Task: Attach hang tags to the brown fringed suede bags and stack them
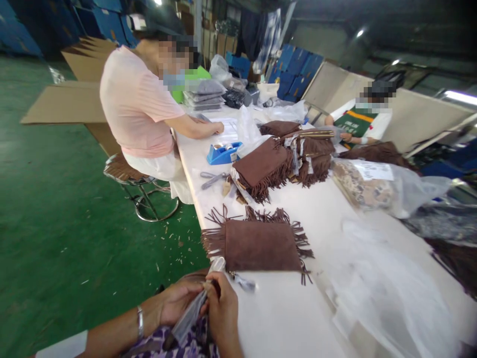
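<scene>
Both hands are close together at the bottom of the head view, beside the near left edge of the white table (pixel 268 308). My left hand (pixel 181 301), with a silver bracelet at the wrist, is closed round a narrow clear plastic sleeve (pixel 190 315) with something dark inside. My right hand (pixel 223 308) pinches the upper part of the same sleeve, near a small tan piece. Just beyond them a brown fringed pouch (pixel 261 246) lies flat on the table, with a plastic-wrapped tassel (pixel 244 283) at its lower edge.
Further along are stacked brown fringed pouches (pixel 264 164), a blue tape dispenser (pixel 223 153) and grey scissors (pixel 214 179). Clear plastic bags (pixel 387 288) cover the right side. One person (pixel 137 99) leans over the table at left; another (pixel 357 122) is at the far right.
</scene>
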Action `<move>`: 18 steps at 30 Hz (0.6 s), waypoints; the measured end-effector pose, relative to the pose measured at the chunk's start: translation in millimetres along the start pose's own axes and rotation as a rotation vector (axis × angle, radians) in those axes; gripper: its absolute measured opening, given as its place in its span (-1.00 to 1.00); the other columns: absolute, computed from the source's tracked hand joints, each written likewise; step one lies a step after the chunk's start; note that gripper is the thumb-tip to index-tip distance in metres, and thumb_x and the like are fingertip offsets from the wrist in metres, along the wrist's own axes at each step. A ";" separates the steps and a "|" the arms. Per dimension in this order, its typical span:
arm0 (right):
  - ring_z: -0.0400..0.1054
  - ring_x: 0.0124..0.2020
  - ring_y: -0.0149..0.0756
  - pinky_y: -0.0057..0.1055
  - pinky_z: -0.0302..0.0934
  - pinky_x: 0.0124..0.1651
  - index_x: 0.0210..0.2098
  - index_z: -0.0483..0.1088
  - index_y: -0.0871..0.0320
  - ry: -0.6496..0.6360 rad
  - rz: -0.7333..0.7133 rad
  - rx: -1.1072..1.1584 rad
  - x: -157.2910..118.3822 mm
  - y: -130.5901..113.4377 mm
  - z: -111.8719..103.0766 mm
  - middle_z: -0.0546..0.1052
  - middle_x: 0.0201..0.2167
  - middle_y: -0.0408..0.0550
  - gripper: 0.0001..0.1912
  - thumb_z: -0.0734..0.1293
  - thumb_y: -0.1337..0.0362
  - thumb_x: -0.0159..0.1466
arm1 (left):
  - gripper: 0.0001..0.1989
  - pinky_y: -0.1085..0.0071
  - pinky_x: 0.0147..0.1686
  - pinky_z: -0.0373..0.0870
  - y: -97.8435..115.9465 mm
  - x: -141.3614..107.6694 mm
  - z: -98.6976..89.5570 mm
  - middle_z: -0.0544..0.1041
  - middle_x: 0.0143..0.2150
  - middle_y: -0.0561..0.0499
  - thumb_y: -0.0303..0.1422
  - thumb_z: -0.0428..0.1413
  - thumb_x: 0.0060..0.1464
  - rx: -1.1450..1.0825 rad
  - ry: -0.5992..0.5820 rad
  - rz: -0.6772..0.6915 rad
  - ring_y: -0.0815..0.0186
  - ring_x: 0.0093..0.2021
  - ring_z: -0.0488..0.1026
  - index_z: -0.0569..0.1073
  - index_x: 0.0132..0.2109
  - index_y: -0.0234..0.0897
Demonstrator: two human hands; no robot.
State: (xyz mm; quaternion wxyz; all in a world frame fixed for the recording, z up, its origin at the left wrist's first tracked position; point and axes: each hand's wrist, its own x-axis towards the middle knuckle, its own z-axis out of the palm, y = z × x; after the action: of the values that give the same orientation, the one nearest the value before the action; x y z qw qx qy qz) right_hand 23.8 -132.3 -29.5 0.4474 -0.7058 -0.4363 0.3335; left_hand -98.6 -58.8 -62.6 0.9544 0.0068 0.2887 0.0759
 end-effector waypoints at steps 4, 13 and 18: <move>0.41 -0.30 -0.35 -0.50 0.24 -0.25 -0.19 0.43 0.06 -0.035 0.039 0.096 0.7 -2.3 -1.9 0.53 -0.30 -0.18 -0.82 0.22 0.29 0.27 | -0.82 0.41 -0.34 0.50 4.2 -4.0 -4.9 0.56 -0.36 -0.09 -0.47 0.22 0.07 -0.007 0.040 -0.069 0.28 -0.41 0.53 0.51 -0.16 -0.46; 0.36 -0.09 -0.33 -0.42 0.21 0.00 -0.08 0.42 0.03 0.005 -0.027 0.120 1.5 -4.6 -1.4 0.47 -0.14 -0.15 -0.76 0.23 0.29 0.29 | -0.70 0.38 -0.40 0.50 5.8 -7.3 -0.4 0.55 -0.41 -0.02 -0.43 0.36 -0.07 0.013 0.073 -0.066 0.28 -0.47 0.51 0.51 -0.17 -0.42; 0.36 -0.11 -0.32 -0.41 0.25 -0.03 0.00 0.41 0.00 0.019 -0.006 0.049 -0.7 1.5 1.9 0.46 -0.10 -0.13 -0.71 0.25 0.27 0.29 | -0.69 0.39 -0.34 0.49 7.6 -6.5 -10.4 0.54 -0.42 -0.03 -0.45 0.37 -0.09 -0.017 0.041 -0.116 0.28 -0.44 0.52 0.51 -0.17 -0.43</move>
State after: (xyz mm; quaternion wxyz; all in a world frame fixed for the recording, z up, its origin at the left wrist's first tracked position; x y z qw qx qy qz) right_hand 22.3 -132.6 -31.5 0.4698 -0.6965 -0.4259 0.3359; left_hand -110.7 -52.5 -67.3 0.9511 -0.0194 0.3073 0.0230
